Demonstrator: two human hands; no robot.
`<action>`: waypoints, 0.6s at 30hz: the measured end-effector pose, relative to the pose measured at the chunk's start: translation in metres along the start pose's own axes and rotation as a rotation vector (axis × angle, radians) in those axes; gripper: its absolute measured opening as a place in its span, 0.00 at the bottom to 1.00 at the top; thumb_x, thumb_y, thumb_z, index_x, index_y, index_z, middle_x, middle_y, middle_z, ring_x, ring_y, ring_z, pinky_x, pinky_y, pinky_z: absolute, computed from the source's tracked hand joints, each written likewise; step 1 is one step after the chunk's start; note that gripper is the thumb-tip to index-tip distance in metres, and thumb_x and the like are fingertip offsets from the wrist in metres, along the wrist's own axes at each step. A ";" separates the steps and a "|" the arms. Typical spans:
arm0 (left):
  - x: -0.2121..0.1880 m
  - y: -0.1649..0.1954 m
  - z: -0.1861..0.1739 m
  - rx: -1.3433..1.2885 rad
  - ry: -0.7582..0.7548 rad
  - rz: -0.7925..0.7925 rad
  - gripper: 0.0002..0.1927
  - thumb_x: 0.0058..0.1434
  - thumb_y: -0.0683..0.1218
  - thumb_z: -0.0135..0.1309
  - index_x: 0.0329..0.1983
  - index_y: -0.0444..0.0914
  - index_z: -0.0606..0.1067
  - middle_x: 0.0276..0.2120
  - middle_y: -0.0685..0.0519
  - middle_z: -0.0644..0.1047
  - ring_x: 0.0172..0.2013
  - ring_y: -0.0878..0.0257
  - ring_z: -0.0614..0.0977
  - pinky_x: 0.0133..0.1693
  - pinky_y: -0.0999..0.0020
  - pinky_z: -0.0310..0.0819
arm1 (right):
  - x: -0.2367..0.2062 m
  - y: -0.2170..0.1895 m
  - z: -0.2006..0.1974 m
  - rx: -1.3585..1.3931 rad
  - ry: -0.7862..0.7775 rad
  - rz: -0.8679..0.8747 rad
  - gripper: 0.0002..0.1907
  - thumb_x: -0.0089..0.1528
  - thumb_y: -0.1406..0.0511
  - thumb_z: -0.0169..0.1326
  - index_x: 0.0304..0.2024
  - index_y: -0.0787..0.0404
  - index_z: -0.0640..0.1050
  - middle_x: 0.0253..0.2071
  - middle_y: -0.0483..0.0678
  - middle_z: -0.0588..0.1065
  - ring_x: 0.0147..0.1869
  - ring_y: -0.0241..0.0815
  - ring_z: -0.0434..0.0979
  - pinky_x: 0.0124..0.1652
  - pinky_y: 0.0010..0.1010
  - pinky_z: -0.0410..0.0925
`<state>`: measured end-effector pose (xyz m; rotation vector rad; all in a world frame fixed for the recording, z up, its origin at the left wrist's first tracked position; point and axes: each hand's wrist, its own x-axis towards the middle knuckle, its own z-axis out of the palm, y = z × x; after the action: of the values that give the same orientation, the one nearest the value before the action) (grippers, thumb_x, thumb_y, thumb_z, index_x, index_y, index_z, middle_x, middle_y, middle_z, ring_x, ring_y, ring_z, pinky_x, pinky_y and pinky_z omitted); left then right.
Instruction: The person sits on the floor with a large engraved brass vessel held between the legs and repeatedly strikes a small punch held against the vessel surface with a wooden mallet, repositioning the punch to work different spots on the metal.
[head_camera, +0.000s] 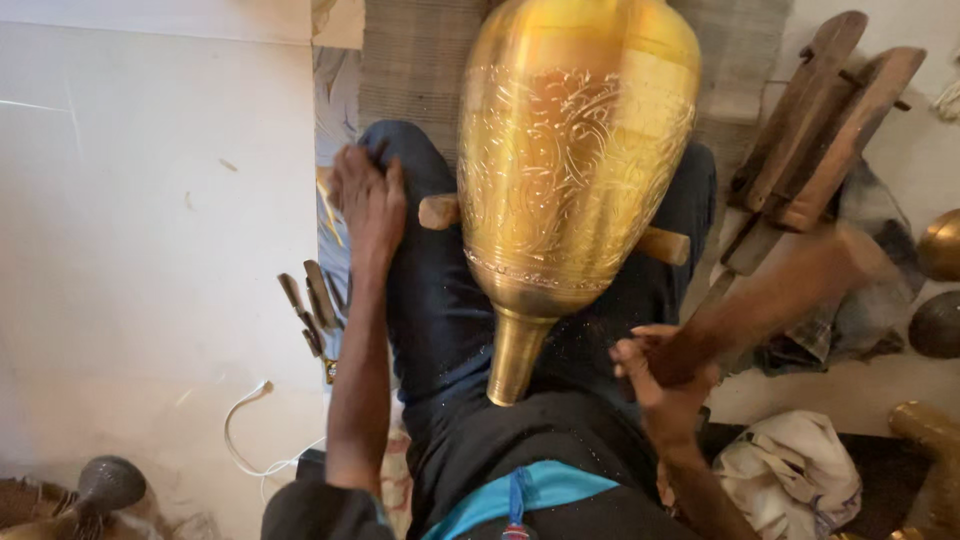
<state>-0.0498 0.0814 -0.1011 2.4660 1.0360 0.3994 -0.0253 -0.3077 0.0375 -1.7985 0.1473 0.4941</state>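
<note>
A large engraved brass vase (570, 170) lies across the person's lap, neck pointing toward the body. Left of the vase, the left hand (368, 200) rests open on the knee. Right of its neck, the right hand (660, 375) grips a blurred wooden mallet (770, 295).

Pale floor (150, 250) with white cable (245, 430), small dark tools (310, 305), crumpled cloth (790, 470), wooden blocks (820, 120).

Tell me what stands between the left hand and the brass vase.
Nothing visible. The left hand rests on the knee just left of the brass vase; only dark trouser cloth and a wooden rod's end lie between them.
</note>
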 end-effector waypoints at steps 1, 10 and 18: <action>-0.016 -0.008 -0.006 -0.089 -0.068 -0.087 0.23 0.72 0.55 0.47 0.59 0.33 0.70 0.56 0.34 0.73 0.58 0.39 0.70 0.60 0.42 0.58 | 0.004 0.004 -0.005 -0.045 0.006 -0.001 0.11 0.62 0.70 0.64 0.45 0.67 0.79 0.32 0.48 0.78 0.32 0.36 0.79 0.32 0.27 0.72; -0.066 -0.028 -0.072 -0.785 -0.156 -0.381 0.14 0.71 0.40 0.53 0.57 0.31 0.68 0.46 0.46 0.75 0.45 0.59 0.78 0.50 0.64 0.75 | -0.005 -0.020 -0.019 0.161 -0.064 0.116 0.20 0.57 0.72 0.63 0.51 0.65 0.74 0.29 0.45 0.76 0.29 0.33 0.75 0.31 0.26 0.69; -0.058 0.130 -0.124 -1.236 -0.257 -0.212 0.17 0.69 0.33 0.54 0.60 0.34 0.70 0.45 0.51 0.79 0.45 0.65 0.83 0.49 0.68 0.83 | -0.003 -0.003 -0.009 -0.207 -0.066 -0.125 0.15 0.57 0.70 0.68 0.43 0.66 0.78 0.31 0.44 0.76 0.33 0.31 0.74 0.35 0.24 0.67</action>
<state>-0.0628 -0.0071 0.0647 1.2452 0.6102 0.4449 -0.0249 -0.3155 0.0429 -1.9761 -0.0642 0.4929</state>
